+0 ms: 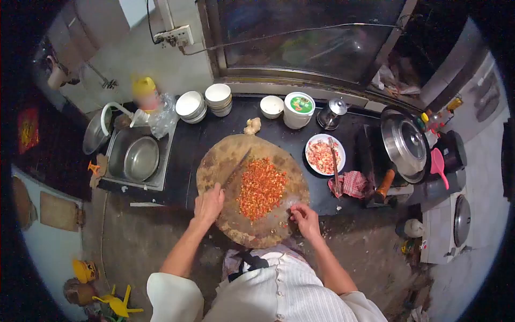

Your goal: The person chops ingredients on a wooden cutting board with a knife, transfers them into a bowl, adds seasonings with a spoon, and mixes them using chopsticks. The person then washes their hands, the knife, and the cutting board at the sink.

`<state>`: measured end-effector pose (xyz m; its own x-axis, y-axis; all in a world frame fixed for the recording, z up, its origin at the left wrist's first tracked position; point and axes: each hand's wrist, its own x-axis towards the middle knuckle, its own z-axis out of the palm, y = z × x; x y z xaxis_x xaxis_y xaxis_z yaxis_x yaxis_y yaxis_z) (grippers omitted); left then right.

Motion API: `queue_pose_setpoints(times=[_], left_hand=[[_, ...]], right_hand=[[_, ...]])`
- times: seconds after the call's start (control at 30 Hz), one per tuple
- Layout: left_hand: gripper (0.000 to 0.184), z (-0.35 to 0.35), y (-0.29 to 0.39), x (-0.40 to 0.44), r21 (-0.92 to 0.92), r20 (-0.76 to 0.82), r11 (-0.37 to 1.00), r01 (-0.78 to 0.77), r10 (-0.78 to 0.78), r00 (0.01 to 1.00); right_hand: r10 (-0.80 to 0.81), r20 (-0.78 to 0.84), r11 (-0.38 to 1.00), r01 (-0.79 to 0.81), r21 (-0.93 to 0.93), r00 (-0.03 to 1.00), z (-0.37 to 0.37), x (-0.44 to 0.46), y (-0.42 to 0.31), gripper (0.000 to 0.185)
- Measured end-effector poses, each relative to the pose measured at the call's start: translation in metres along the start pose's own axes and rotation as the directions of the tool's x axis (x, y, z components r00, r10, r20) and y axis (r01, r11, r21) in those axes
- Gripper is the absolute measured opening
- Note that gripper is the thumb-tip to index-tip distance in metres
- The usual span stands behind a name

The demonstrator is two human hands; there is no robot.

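A round wooden chopping board (214, 155) lies at the counter's front edge. Finely chopped red and orange pieces, which look like chili (263, 188), are heaped in its middle. My left hand (209, 205) is closed around the handle of a knife (237, 168). The blade points away from me along the left side of the heap, seen nearly edge-on. At the board's right edge is my right hand (306, 220), its fingers bent together; whatever they may hold is too small to make out.
Right of the board are a white bowl of chopped red and pale food (322, 156), a checked cloth (354, 184) and a lidded pot (403, 142). Ginger (252, 126), stacked bowls (218, 95) and a lidded tub (299, 111) stand behind. A sink (166, 150) is on the left.
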<state>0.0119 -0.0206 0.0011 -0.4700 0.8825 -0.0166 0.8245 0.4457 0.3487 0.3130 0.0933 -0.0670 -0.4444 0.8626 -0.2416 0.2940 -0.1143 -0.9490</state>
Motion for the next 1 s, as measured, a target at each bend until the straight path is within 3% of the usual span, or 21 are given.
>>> queue_pose_setpoints(times=[0.07,0.23,0.37,0.47,0.57,0.67,0.77,0.87,0.97,1.0], left_hand=[[0.018,0.007,-0.013,0.020,0.037,-0.005,0.999,-0.035,0.036,0.999],[0.016,0.013,0.007,0.060,0.105,0.095,0.934,-0.341,0.331,0.939],[0.013,0.004,0.015,0.060,0.162,0.146,0.772,-0.615,0.597,0.788],[0.011,-0.018,0.004,0.051,0.192,0.259,0.679,-0.708,0.661,0.704],[0.016,-0.040,-0.007,0.032,0.231,0.280,0.704,-0.672,0.613,0.738],[0.012,-0.045,0.011,-0.004,0.202,0.257,0.812,-0.548,0.496,0.830],[0.015,0.001,0.023,-0.039,0.010,0.167,0.940,-0.340,0.333,0.928],[0.016,0.006,0.045,-0.051,0.021,0.231,0.989,-0.144,0.136,0.963],[0.016,0.003,0.060,-0.062,-0.059,0.124,0.986,-0.157,0.163,0.979],[0.017,0.007,0.059,-0.060,-0.052,0.166,0.990,-0.132,0.139,0.976]], right_hand=[[0.015,-0.033,1.000,-0.015,0.014,0.999,0.001,-0.006,0.010,0.014],[0.082,-0.095,0.996,-0.079,0.030,0.992,0.008,-0.022,0.013,0.016],[0.071,-0.120,0.997,-0.069,0.021,0.990,0.010,-0.031,0.009,0.016],[0.036,-0.100,0.999,-0.039,-0.028,0.994,0.010,-0.031,0.019,0.014],[0.068,-0.090,0.998,-0.069,-0.011,0.994,0.011,-0.031,0.013,0.014],[0.095,-0.071,0.996,-0.095,0.002,0.993,0.012,-0.029,0.010,0.015],[0.024,-0.053,0.998,-0.027,-0.056,0.998,0.013,-0.018,0.025,0.015],[0.012,-0.040,0.999,-0.013,-0.036,0.999,0.007,-0.016,0.018,0.014],[0.092,-0.020,0.995,-0.092,0.041,0.996,0.005,-0.017,0.011,0.014],[0.122,-0.012,0.990,-0.121,0.068,0.992,0.005,-0.016,0.010,0.014]])
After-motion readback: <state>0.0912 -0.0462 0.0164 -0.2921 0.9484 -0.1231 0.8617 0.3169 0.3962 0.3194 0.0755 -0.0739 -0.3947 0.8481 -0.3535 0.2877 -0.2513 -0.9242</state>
